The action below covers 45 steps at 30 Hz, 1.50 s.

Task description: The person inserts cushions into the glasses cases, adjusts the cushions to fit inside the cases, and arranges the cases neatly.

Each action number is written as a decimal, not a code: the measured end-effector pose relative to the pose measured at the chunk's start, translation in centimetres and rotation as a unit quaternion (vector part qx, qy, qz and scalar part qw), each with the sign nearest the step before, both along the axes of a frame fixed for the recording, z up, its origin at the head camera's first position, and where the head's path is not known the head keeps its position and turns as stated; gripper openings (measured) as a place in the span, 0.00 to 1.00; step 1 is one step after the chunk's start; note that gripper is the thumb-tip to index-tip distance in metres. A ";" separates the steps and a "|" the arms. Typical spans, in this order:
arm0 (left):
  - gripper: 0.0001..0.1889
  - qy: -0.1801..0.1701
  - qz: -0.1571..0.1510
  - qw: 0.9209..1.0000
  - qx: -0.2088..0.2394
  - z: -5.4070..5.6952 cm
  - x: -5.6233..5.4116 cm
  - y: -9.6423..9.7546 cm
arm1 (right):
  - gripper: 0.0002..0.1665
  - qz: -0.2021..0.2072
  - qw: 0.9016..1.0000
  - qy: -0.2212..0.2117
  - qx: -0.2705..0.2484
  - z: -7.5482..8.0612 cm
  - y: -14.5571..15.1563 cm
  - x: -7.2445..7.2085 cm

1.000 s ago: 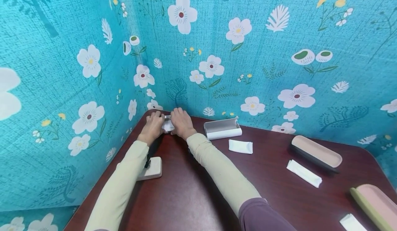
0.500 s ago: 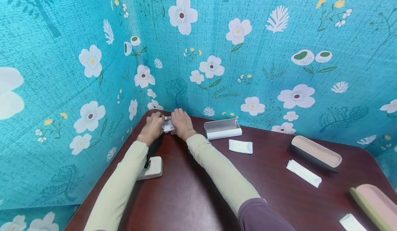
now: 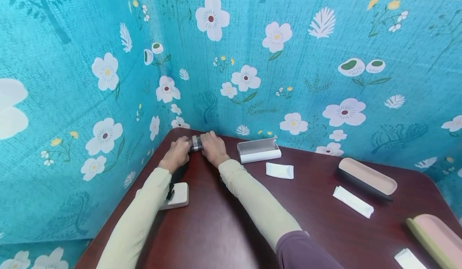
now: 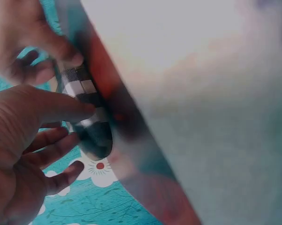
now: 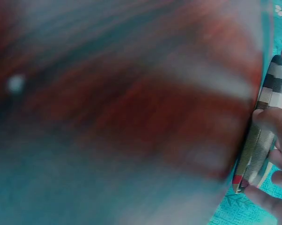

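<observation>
At the table's far left corner, a black-and-white checked glasses case (image 3: 195,143) (image 4: 101,133) lies between my two hands, its checked outside showing. My left hand (image 3: 176,153) holds its left end; in the left wrist view the thumb of the left hand (image 4: 26,126) presses on the case with the fingers behind. My right hand (image 3: 213,148) grips the right end, and in the right wrist view the right thumb (image 5: 270,117) lies across the checked side (image 5: 258,150). Whatever is inside the case is hidden.
An open white glasses case (image 3: 260,152) and white packet (image 3: 280,170) lie to the right. Beyond are a pink-and-black case (image 3: 368,176), another packet (image 3: 353,201), a pink-and-green case (image 3: 438,237) and a third packet (image 3: 410,259). A cream case (image 3: 180,195) sits under my left forearm.
Earlier the white contents showed between my hands; now the checked cover lies over them and the case looks closed. Both hands have come down slightly, and the right has shifted slightly right.
</observation>
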<state>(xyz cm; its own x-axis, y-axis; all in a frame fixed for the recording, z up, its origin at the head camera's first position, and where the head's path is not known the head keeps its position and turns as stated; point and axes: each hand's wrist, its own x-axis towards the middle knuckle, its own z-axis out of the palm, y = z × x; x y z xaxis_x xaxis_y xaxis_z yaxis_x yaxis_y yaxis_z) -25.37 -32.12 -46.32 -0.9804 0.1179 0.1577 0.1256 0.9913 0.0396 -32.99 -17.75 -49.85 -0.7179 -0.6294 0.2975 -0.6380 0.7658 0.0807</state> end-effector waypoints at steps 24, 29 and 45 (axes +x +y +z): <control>0.17 0.015 0.061 0.962 0.264 2.6 2.9 4.2 | 0.15 0.072 0.952 -0.184 -0.235 2.6 3.5 2.9; 0.17 0.016 0.064 0.955 0.291 2.5 3.7 4.9 | 0.16 0.075 0.947 -0.194 -0.246 2.5 4.6 3.5; 0.17 0.023 0.064 0.936 0.345 1.9 6.1 7.5 | 0.20 0.070 0.933 -0.229 -0.269 2.3 7.6 6.4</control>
<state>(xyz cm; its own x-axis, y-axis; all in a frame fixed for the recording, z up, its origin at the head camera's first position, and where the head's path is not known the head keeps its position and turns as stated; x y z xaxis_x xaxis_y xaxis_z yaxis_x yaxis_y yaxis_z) -19.22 -24.62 -44.42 -0.9699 -0.1463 0.1948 0.0238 0.7389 0.6734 -26.61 -10.13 -47.53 -0.7692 -0.5747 0.2795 -0.6078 0.5229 -0.5976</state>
